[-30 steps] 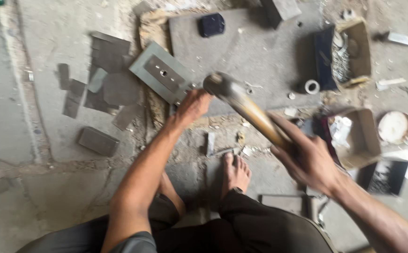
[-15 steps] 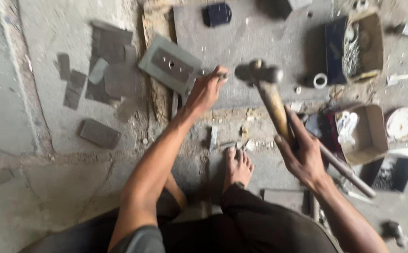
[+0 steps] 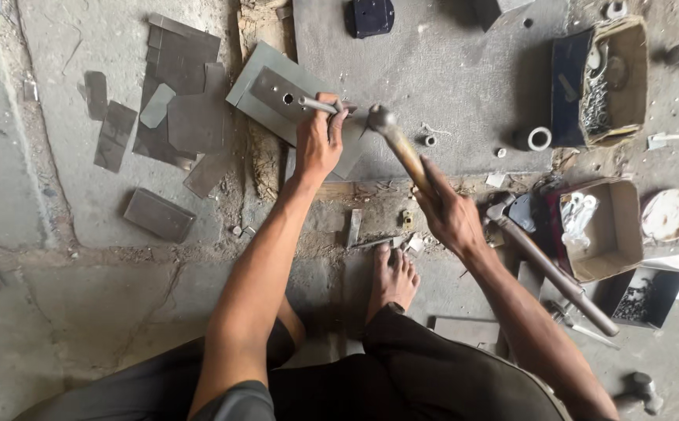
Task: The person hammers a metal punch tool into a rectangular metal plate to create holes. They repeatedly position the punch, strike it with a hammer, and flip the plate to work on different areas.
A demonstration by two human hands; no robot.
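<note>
The left hand (image 3: 317,144) pinches a metal punch (image 3: 317,104) lying on a drilled plate (image 3: 277,92); at three o'clock, the right hand (image 3: 450,214) grips a hammer (image 3: 398,144).

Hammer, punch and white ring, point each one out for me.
hammer (image 3: 403,150), head view, on its wooden handle above the right hand.
punch (image 3: 314,104), head view, on the metal rod beside the left hand.
white ring (image 3: 540,139), head view, on its rim.
</note>
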